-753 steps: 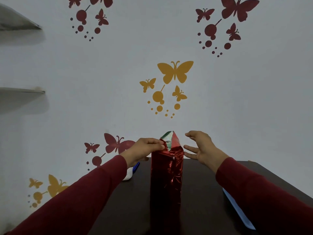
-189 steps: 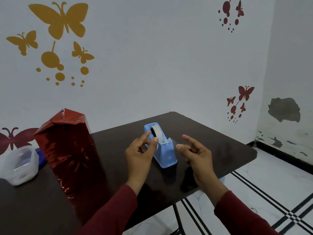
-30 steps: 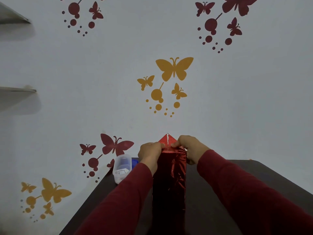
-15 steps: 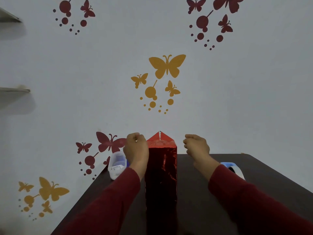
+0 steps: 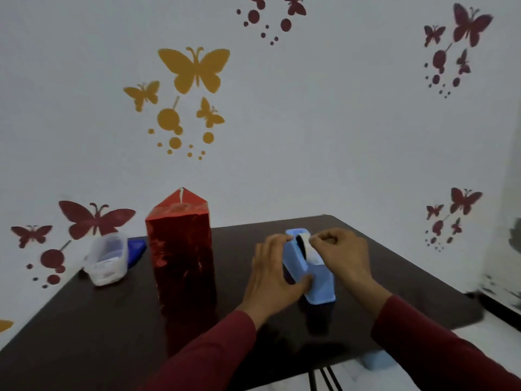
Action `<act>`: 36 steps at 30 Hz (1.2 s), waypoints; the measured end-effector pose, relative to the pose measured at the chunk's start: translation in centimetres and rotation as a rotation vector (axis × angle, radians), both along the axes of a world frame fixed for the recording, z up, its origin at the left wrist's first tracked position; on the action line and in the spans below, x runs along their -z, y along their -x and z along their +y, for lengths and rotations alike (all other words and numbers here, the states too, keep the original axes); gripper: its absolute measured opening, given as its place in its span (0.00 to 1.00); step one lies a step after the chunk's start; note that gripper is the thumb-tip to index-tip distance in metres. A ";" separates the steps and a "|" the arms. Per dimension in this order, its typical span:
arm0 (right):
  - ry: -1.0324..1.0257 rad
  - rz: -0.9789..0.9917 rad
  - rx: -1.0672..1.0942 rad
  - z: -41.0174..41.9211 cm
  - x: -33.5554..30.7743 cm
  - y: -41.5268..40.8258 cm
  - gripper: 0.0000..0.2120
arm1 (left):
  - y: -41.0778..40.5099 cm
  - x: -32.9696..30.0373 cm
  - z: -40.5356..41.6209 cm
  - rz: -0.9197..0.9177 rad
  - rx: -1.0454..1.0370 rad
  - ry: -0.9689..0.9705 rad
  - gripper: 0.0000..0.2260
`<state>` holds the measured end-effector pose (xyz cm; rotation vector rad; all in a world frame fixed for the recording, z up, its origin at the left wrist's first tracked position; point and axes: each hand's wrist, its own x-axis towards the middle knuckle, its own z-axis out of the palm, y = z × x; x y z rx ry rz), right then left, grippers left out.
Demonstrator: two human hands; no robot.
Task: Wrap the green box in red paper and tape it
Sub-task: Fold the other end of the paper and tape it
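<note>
1. Green box (image 5: pixel 180 258): fully covered in shiny red paper, standing upright on the dark table (image 5: pixel 98 334), left of centre; the paper's top end is folded into a triangular peak with a pale strip at its tip; no hand touches it
2. Tape dispenser (image 5: pixel 315 280): light blue, standing on the table to the right of the wrapped box and apart from it; a pale roll of tape (image 5: pixel 306 244) sits in its upper part
3. Left hand (image 5: pixel 272 277): wraps round the dispenser's left side, fingers along its upper edge and thumb curled against the lower front face, gripping the body
4. Right hand (image 5: pixel 344 255): fingers curled in at the top of the roll, fingertips at the tape; the picture is blurred here, so whether a tape end is actually pinched cannot be told
5. Sleeves: both forearms in dark red, entering from the bottom edge
6. Clear plastic container (image 5: pixel 105 259): on the table's far left corner, near the wall, well left of the box
7. Blue object (image 5: pixel 136 249): partly hidden just behind the container; kind unclear
8. Wall: pale, with yellow and dark red butterfly stickers
</note>
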<state>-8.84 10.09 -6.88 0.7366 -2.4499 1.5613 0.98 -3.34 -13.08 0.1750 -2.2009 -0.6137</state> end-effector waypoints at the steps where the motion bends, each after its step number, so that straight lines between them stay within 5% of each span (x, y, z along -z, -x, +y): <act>1: -0.070 -0.004 0.046 0.9 0.6 0.9 0.06 | 1.1 0.8 0.4 -0.056 0.032 -0.034 0.35; 5: -0.213 -0.225 0.050 2.0 2.3 3.4 0.14 | 3.6 2.5 0.8 -0.114 0.063 -0.133 0.41; 10: 0.027 -0.803 -0.199 1.4 1.3 3.7 0.17 | 4.3 3.3 0.0 -0.061 0.059 -0.126 0.43; 16: -0.098 -0.879 -0.234 0.1 -0.1 4.3 0.12 | 4.5 3.6 0.1 -0.033 0.049 -0.132 0.42; 22: 0.144 -0.951 -0.298 -0.4 0.0 4.5 0.07 | 4.5 3.6 0.1 -0.017 0.054 -0.136 0.37; 28: 0.365 -0.868 -0.259 0.9 3.1 2.9 0.16 | 4.5 3.6 0.1 -0.012 0.052 -0.151 0.35; 36: 0.416 -0.789 -0.242 2.2 4.1 0.9 0.08 | 4.3 3.7 0.1 -0.072 0.091 -0.183 0.35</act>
